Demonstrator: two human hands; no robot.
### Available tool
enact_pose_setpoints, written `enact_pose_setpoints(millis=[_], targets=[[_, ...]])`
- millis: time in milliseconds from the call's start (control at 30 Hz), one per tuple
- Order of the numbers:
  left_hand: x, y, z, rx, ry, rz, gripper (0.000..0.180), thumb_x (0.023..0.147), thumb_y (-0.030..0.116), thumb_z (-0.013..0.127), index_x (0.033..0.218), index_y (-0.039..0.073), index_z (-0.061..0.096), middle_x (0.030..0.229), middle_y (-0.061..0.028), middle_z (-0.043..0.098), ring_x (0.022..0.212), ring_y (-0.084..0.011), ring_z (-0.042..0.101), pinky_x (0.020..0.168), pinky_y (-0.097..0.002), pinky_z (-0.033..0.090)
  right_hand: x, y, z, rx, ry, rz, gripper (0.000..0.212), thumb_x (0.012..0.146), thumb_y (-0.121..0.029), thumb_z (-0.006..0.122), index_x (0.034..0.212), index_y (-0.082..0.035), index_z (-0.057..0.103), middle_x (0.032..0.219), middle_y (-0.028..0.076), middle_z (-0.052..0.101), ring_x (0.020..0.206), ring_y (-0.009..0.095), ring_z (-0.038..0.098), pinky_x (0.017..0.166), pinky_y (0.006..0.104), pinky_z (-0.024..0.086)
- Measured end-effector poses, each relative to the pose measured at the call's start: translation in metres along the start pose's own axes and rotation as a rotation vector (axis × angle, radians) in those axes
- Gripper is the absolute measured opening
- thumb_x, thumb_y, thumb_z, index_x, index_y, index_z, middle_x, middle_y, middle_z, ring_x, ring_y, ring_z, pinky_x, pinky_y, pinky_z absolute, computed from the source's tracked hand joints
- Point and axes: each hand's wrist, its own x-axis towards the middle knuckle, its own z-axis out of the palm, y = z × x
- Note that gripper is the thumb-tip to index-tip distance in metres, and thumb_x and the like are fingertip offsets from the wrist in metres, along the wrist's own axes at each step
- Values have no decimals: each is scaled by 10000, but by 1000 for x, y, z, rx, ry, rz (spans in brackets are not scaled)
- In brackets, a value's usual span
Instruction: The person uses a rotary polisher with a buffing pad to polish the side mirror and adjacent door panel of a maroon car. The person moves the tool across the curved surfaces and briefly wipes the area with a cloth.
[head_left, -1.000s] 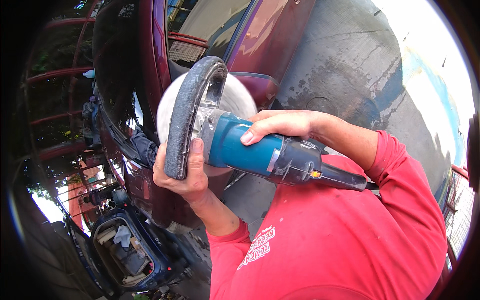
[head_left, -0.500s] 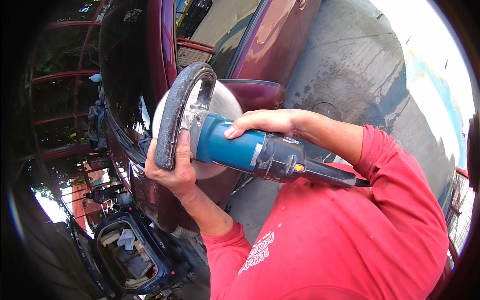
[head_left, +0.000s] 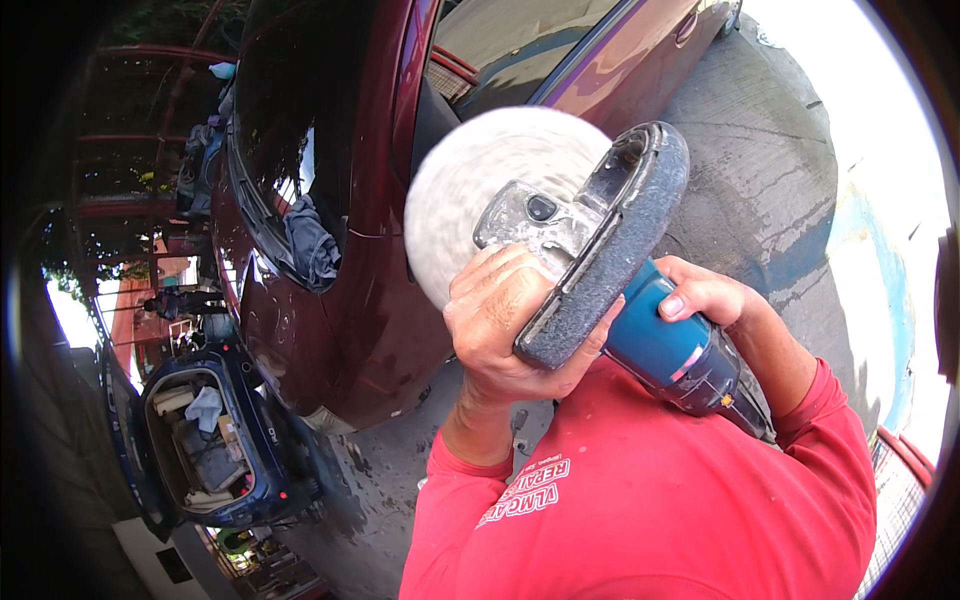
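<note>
Both my hands hold an electric polisher (head_left: 655,325) with a blue body, black rear end and worn metal head. My left hand (head_left: 505,325) is wrapped around its thick, dark loop handle (head_left: 630,245). My right hand (head_left: 710,292) grips the blue body, thumb on top and most fingers hidden underneath. The round white pad (head_left: 450,205) looks smeared, as if spinning. It overlaps the side of a dark red car (head_left: 350,300) in the picture; whether it touches the paint I cannot tell. The polisher's rear end lies close against my red shirt.
A grey cloth (head_left: 312,245) lies by the base of the windshield. Behind at the left stands a dark blue car (head_left: 265,465) with its hatch raised and things inside. A person (head_left: 180,302) is farther off. Concrete floor (head_left: 750,130) runs along the right, with a red railing (head_left: 905,452).
The polisher has swung to the right and turned, its rear end now pointing more toward me. Both hands moved with it, keeping hold. The car's side mirror is now hidden behind it.
</note>
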Motion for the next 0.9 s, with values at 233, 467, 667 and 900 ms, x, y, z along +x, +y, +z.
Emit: enact_pose_setpoints(millis=[233, 467, 667, 900], targets=[[-31, -43, -83, 274, 165, -259, 289, 756, 87, 916, 889, -47, 697, 732, -137, 705, 617, -243, 703, 633, -334, 548, 107, -24, 22, -76, -97, 178, 780, 944, -554, 745, 1349, 109, 673, 1187, 169, 763, 1005, 191, 760, 883, 305, 614], [-61, -34, -103, 196, 356, -436, 204, 816, 99, 871, 848, -26, 714, 665, -30, 670, 563, -103, 593, 562, -260, 448, 128, -21, 55, -90, -93, 276, 869, 930, -614, 762, 1387, 116, 645, 1267, 214, 729, 1087, 214, 744, 932, 340, 610], [-17, -38, -91, 123, 287, -360, 196, 874, 95, 877, 883, -33, 729, 699, 8, 653, 611, -62, 544, 576, -239, 402, 109, -42, 49, 31, 28, 265, 918, 890, -635, 784, 1392, 113, 607, 1197, 215, 741, 951, 222, 775, 830, 355, 653], [13, -35, -82, 48, 189, -371, 173, 895, 67, 877, 927, -38, 743, 737, 30, 664, 637, -34, 535, 578, -215, 383, 94, -43, 47, 236, 116, 288, 702, 921, -472, 808, 1388, 26, 642, 1179, 184, 762, 940, 221, 780, 857, 358, 660]])
